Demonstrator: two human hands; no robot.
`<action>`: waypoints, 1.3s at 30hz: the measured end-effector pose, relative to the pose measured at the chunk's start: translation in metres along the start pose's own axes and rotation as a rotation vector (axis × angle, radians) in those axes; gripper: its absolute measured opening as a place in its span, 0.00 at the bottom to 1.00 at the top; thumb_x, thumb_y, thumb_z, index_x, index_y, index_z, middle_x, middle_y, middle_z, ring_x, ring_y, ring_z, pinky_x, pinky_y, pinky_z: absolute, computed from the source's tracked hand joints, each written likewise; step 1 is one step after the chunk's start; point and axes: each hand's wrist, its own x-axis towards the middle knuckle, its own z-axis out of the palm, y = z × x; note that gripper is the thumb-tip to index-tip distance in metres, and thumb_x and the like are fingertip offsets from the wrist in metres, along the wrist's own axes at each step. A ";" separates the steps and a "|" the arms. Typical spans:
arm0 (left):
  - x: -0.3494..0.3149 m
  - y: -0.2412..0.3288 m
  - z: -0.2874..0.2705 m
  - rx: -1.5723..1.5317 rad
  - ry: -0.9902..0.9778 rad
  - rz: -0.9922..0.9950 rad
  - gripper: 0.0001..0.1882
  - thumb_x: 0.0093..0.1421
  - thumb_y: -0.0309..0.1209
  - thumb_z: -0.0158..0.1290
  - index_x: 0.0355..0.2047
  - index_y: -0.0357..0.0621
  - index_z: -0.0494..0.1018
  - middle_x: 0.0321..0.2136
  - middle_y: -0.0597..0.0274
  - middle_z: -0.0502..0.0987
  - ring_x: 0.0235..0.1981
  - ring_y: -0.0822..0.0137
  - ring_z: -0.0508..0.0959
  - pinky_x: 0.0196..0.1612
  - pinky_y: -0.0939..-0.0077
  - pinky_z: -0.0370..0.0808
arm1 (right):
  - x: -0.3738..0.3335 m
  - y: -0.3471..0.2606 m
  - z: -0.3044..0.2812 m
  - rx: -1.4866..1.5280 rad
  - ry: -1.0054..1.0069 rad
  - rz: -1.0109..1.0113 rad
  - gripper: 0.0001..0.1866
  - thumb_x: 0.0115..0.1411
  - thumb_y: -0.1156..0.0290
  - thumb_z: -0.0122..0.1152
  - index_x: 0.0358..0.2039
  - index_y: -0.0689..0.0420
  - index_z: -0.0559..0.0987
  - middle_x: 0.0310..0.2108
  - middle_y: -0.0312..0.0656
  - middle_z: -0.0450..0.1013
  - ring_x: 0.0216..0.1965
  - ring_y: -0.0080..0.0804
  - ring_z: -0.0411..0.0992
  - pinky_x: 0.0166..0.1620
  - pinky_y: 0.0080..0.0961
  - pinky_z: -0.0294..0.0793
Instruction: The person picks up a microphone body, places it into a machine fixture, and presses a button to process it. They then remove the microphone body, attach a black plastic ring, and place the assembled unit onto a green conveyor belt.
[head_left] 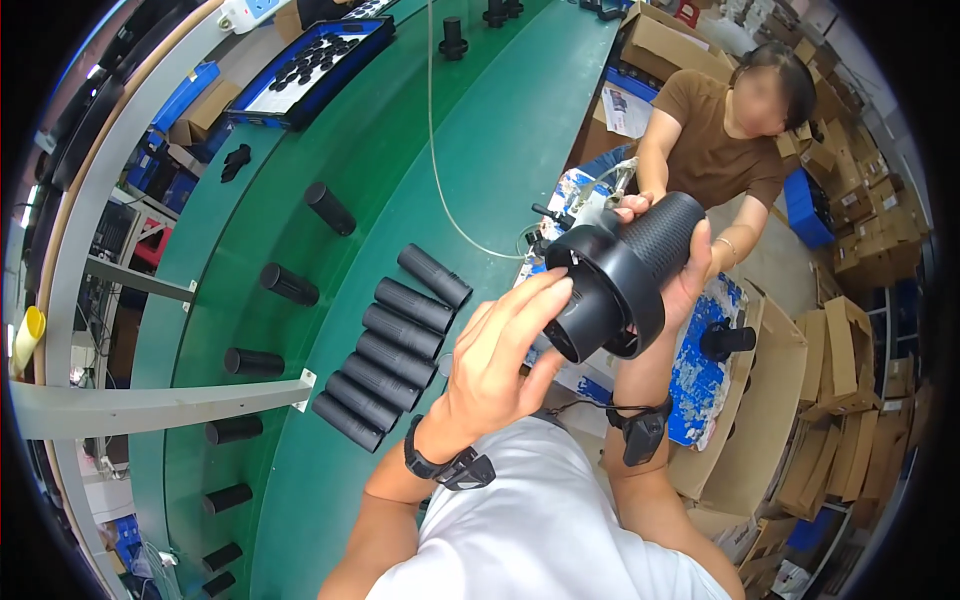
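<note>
My bare right hand [684, 288] is wrapped round the textured black barrel [662, 235] of a black cylindrical assembly with a wide round collar [638, 285]; my bare left hand [495, 365] has its fingers over the smooth black sleeve [587, 320] at the near end, thumb below, which I read as a pinch, though the sleeve's far side is hidden from me. The assembly hangs tilted in the air, just past the right edge of the smooth green bench [510, 150], so if the sleeve is a loose fit and my left fingers slacken, I judge it could slip out and fall. Those fingertips are also near the gap inside the collar, where a sudden push or twist could nip them. Just behind the barrel is a co-worker's hand [632, 206]; I can't tell whether it touches, but swinging that end could knock it. Beyond my left wrist, six black ribbed tubes [402, 331] lie side by side near the bench's left edge; being round, they could roll onto the darker green strip [280, 240] alongside if my forearm brushed them. Farther out, a thin clear hose [433, 120] reaches across toward the bench's right edge and might snag on a raised part.
</note>
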 end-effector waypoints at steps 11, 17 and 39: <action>-0.007 0.022 -0.003 -0.366 -0.032 -0.317 0.42 0.39 0.31 0.72 0.55 0.33 0.66 0.37 0.50 0.77 0.32 0.66 0.78 0.36 0.76 0.74 | -0.012 0.004 0.014 0.196 -0.058 -0.106 0.27 0.57 0.58 0.64 0.50 0.57 0.63 0.42 0.36 0.65 0.48 0.29 0.65 0.58 0.35 0.61; -0.010 0.023 -0.004 -0.250 0.051 -0.182 0.39 0.39 0.26 0.71 0.53 0.33 0.69 0.45 0.44 0.76 0.44 0.54 0.79 0.44 0.71 0.76 | -0.012 0.004 0.016 0.170 -0.082 -0.120 0.28 0.58 0.52 0.62 0.49 0.56 0.64 0.42 0.38 0.65 0.47 0.30 0.65 0.58 0.33 0.62; -0.013 0.011 0.003 -0.226 0.108 0.010 0.29 0.39 0.17 0.64 0.46 0.34 0.72 0.48 0.44 0.73 0.45 0.53 0.77 0.48 0.64 0.75 | -0.015 0.007 0.009 0.167 -0.101 -0.163 0.30 0.52 0.61 0.67 0.50 0.56 0.62 0.44 0.37 0.61 0.49 0.28 0.62 0.57 0.32 0.60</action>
